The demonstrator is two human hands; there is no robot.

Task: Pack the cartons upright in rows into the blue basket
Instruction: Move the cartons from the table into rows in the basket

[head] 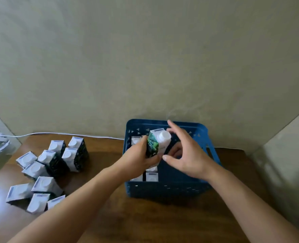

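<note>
Two bare forearms are reaching in from the bottom edge over a brown wooden table [145,220] toward the blue basket [164,191], which is sitting against the beige wall [145,58] at the table's far edge. The left hand [140,157] is gripping a carton [158,142] around its lower body, fingers curled round it, holding it above the basket's left half with its top tilting slightly away to the right. The carton is showing a white top with a round white cap and a dark green patterned side; any printing on it is too blurred to read. The right hand [183,151] is hovering just beside the carton over the basket's middle, fingers spread and relaxed, holding nothing.

Inside the basket, packed cartons [151,176] are standing upright along the left wall, their white tops showing, while the right half of the basket's interior is lying open as dark blue floor. On the table to the left, well apart from the basket, loose cartons [45,171] are standing in an uneven cluster reaching toward the left edge. A white cable [71,133] is running along the table's back edge by the wall.
</note>
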